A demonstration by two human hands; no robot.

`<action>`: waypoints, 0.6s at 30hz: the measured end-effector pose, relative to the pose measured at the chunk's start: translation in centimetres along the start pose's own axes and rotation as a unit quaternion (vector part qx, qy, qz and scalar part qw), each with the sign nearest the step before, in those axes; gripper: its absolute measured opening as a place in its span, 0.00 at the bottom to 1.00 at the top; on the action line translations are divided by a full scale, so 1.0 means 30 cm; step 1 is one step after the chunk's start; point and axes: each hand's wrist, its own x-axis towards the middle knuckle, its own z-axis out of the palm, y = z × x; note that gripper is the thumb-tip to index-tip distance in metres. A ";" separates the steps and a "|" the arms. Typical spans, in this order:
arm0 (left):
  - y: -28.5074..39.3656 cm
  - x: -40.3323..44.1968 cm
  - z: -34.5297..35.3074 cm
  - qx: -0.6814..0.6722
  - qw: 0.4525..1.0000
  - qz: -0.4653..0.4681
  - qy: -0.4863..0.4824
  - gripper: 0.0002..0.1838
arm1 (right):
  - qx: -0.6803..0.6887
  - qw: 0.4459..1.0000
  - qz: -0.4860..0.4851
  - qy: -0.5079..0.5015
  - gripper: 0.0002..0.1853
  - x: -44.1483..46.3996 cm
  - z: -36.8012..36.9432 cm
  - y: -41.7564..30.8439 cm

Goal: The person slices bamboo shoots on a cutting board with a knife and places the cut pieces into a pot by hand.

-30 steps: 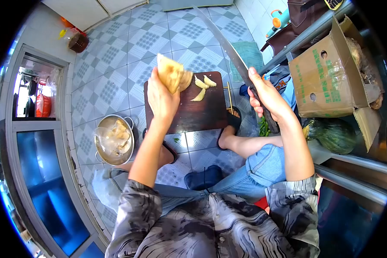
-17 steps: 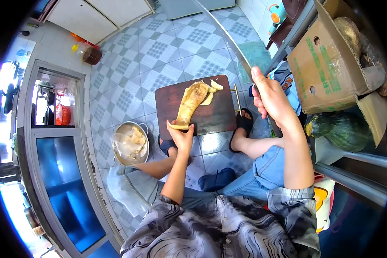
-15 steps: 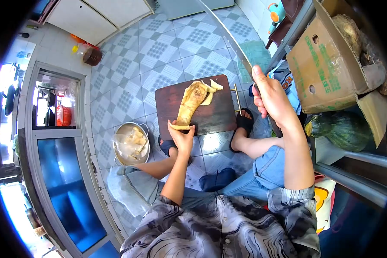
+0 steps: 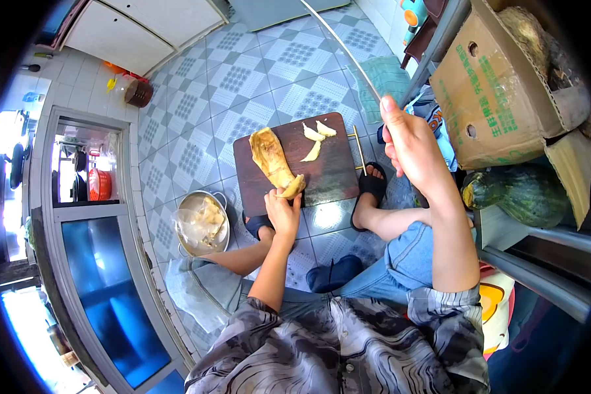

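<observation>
My right hand (image 4: 410,141) is closed round the handle of a long-bladed knife (image 4: 343,47). It is raised to the right of the board, the blade pointing up and away, seen nearly edge-on. My left hand (image 4: 282,210) grips the near end of a long, yellowish-brown piece of food (image 4: 269,156), whose exact kind I cannot make out. This piece lies on a dark wooden chopping board (image 4: 335,180), its far end tilted left. Several pale curved slices (image 4: 312,133) lie apart from it at the board's far right.
Left of the board, a metal pot (image 4: 224,230) holds pale chunks in a plastic bag. A cardboard box (image 4: 492,98) stands on the rack at right, above a green pumpkin (image 4: 522,197). My sandalled feet (image 4: 372,190) flank the board. A bottle (image 4: 136,93) stands by the far-left wall.
The long piece has swung its far end to the left and now lies separate from the slices. My left hand has turned on its near end. The knife's blade has rotated edge-on.
</observation>
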 end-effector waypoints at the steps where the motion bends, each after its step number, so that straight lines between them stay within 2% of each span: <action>1: -0.001 0.001 -0.003 0.001 1.000 -0.001 0.001 0.16 | -0.020 1.000 0.002 0.009 0.32 0.000 -0.001 0.001; 6: -0.031 -0.010 -0.019 -0.047 0.999 -0.005 -0.019 0.17 | -0.062 0.998 0.014 0.025 0.31 -0.010 0.001 -0.016; 7: -0.044 -0.016 -0.021 -0.046 0.999 -0.005 -0.020 0.17 | -0.084 0.996 0.002 0.039 0.34 -0.014 0.003 -0.022; 10: -0.100 -0.009 -0.044 -0.115 0.991 -0.062 -0.043 0.22 | -0.147 0.987 -0.017 0.060 0.37 -0.020 0.001 -0.024; 11: -0.120 0.004 -0.050 -0.134 0.981 -0.129 -0.054 0.19 | -0.189 0.979 -0.025 0.067 0.37 -0.021 -0.001 -0.023; 13: -0.131 0.061 -0.072 -0.223 0.958 -0.178 -0.034 0.17 | -0.237 0.969 -0.016 0.071 0.37 -0.024 0.002 -0.029; 15: -0.110 0.152 -0.077 -0.217 0.961 -0.167 -0.031 0.15 | -0.285 0.956 -0.007 0.075 0.37 -0.028 0.009 -0.036; 18: -0.024 0.315 -0.062 -0.191 0.969 -0.101 -0.116 0.12 | -0.304 0.950 -0.005 0.079 0.36 -0.033 0.009 -0.037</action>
